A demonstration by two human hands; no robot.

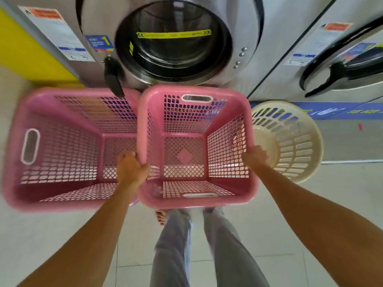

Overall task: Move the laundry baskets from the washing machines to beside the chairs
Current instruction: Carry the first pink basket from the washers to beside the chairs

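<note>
A square pink laundry basket (196, 195) hangs in front of me, empty, below the open washing machine (174, 42). My left hand (131, 169) grips its left rim and my right hand (256, 157) grips its right rim. A second pink basket (31, 112), also empty, sits right beside it on the left, its rim touching the held one. A round cream basket (300, 125) stands on the floor to the right, just behind my right hand.
A second washing machine (331, 65) with a black door handle stands at the right. A yellow wall panel (24, 54) is at the far left. A blue floor strip (342, 110) runs along the machines. My legs and the tiled floor (259, 235) are below.
</note>
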